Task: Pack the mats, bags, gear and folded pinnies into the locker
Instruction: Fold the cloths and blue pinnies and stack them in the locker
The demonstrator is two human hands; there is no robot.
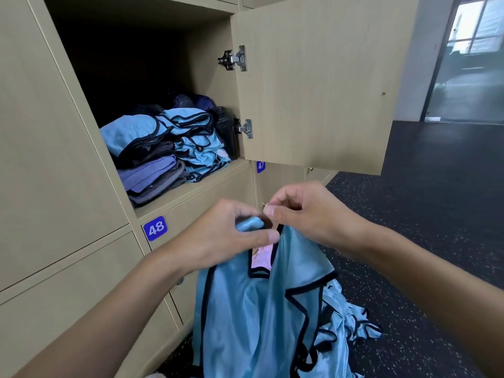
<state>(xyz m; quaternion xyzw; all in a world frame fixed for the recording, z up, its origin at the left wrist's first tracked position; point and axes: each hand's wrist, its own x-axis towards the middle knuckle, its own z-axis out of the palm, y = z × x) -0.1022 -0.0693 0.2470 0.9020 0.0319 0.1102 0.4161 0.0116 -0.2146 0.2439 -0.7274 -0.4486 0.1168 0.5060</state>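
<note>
A light blue pinny (245, 317) with black trim hangs in front of me. My left hand (226, 238) grips its top edge, and my right hand (302, 214) pinches the trim just beside it. The open locker (174, 195) above holds folded blue pinnies (196, 140) at the front right. Purple and grey folded mats (152, 175) lie in a stack at the front left under a blue bundle (128, 137). A dark bag and a black box (226, 132) sit behind them.
The locker door (321, 85) stands swung open to the right, above my hands. More loose blue pinnies (351, 323) lie on the dark speckled floor (409, 241). Closed lockers, one numbered 48 (155, 228), lie below and to the left.
</note>
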